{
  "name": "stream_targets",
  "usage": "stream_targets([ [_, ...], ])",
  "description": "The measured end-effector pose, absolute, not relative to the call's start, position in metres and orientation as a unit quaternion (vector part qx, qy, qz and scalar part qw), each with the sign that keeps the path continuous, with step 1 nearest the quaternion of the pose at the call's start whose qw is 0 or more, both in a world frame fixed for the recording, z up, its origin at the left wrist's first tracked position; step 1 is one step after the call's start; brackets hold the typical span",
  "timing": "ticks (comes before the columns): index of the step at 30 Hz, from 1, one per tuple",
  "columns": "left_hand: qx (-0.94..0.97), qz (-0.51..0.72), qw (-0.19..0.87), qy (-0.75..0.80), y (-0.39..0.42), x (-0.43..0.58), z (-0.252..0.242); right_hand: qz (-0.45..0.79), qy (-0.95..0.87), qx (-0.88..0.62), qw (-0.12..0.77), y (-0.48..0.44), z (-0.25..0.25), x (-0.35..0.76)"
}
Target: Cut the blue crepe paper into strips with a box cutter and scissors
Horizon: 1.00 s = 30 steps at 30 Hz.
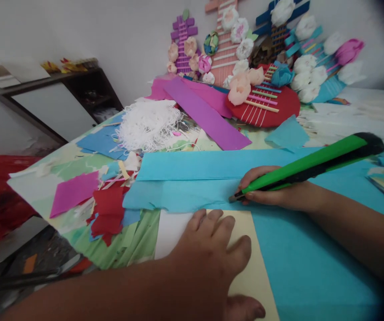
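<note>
My right hand is closed round a green and black utility knife. The knife's tip points left and down, at the light blue crepe paper. Flat on a pale yellow card, my left hand lies with its fingers spread, the fingertips near the card's upper edge. A white area of the card or a sheet shows left of that hand. Beyond the knife runs a folded blue strip, and more blue paper spreads to the right under my right forearm.
White string lies in a tangled heap, near a purple paper strip. Red scraps and a magenta piece are at the left. Paper-flower decorations with a red guitar-like body lean at the back. A dark shelf stands far left.
</note>
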<state>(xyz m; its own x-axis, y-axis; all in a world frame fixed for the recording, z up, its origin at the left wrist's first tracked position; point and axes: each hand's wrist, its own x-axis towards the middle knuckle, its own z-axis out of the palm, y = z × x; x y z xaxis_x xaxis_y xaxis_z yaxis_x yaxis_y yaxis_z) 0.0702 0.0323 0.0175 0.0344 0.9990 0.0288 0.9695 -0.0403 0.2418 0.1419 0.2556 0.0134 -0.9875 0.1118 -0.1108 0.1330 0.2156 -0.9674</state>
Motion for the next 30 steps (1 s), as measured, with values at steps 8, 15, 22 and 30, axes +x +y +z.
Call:
stream_targets([
  [8,0.71,0.096,0.096,0.691,0.033,0.0718,0.0148,-0.64,0.763,0.087,-0.017,0.2523,0.0177,0.1429],
  [15,0.707,0.103,0.112,0.691,0.034,0.0701,0.0165,-0.644,0.761,0.077,-0.013,0.2552,0.0156,0.1429],
  [22,0.708,0.118,0.099,0.689,0.0342,0.0701,0.0113,-0.664,0.742,0.094,-0.028,0.2555,0.0146,0.1431],
  [30,0.688,0.101,0.073,0.715,0.0331,0.0722,0.0106,-0.682,0.725,0.081,-0.047,0.26,0.0106,0.1417],
])
